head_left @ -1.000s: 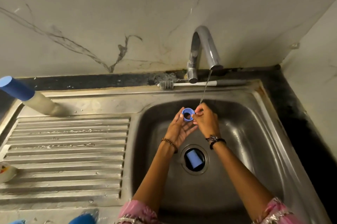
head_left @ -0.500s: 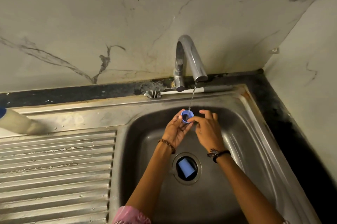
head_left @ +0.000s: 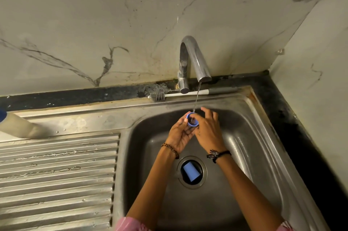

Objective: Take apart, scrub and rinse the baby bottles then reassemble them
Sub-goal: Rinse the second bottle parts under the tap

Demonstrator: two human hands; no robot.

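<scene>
Reaching over the sink (head_left: 263,136), left hand (head_left: 179,133) and right hand (head_left: 208,131) both gripped a small blue bottle ring (head_left: 192,120) under the tap's (head_left: 194,57) thin water stream (head_left: 196,97).

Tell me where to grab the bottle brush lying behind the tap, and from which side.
Take the bottle brush by its grey handle end, right of the tap, coming down from above. It lies flat along the sink's back ledge; the bristle head points left and the tap's base crowds the middle of the shaft.
</scene>
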